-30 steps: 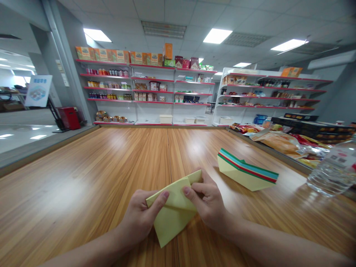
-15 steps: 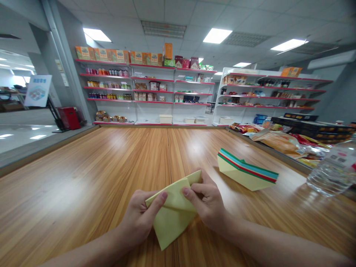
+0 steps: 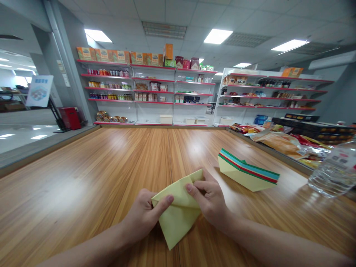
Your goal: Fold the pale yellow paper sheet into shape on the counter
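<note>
A folded sheet of pale yellow paper [image 3: 179, 218] is held above the table in front of me, tilted with its right end higher and one corner pointing down. My left hand [image 3: 148, 211] pinches its left end, thumb on the near face and fingers hidden behind. At the upper right, my right hand [image 3: 210, 196] grips the paper, the thumb pressing on a folded flap. Right of that hand stands a folded paper boat [image 3: 244, 172], pale yellow with green, blue, white and red stripes along its top edge.
The wooden table [image 3: 125, 155] has a raised edge. On the right are a clear plastic bottle [image 3: 332, 170], snack bags [image 3: 280, 142] and stacked dark boxes [image 3: 314, 128]. Beyond the table stand shelves [image 3: 154, 91] of packaged goods.
The left hand has shifted slightly right, and the paper's left end and lower corner have moved right with it. The right hand stays nearly in place. The paper boat has not moved.
</note>
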`<state>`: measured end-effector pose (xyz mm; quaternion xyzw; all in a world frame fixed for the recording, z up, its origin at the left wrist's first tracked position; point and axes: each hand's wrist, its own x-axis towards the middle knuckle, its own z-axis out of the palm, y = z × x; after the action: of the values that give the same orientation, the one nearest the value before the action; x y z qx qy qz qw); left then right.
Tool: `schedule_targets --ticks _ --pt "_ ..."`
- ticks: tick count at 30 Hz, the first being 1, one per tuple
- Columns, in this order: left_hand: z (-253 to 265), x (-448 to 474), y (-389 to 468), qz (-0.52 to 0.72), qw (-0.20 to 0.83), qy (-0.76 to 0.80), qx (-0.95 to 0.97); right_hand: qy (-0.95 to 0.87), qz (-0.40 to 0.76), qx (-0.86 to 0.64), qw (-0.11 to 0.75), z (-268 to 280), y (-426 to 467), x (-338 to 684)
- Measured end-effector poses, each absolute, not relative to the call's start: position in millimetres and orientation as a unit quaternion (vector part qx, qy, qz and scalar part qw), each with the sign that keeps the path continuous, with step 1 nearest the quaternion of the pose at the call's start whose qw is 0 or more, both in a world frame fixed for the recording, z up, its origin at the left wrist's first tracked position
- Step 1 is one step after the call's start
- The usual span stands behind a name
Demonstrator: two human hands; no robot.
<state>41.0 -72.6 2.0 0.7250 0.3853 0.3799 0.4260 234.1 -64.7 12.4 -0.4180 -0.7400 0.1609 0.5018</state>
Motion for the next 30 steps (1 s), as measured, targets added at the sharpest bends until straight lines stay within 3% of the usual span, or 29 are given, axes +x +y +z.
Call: schedule_targets --ticks 17,30 --pt "10 39 -76 0.363 0.412 0.372 0.748 -0.747 0.164 -0.413 0.495 17 -69 232" --pt "10 48 -80 0.382 0.541 0.388 0.642 -0.745 0.148 -0.426 0.492 13 -67 232"
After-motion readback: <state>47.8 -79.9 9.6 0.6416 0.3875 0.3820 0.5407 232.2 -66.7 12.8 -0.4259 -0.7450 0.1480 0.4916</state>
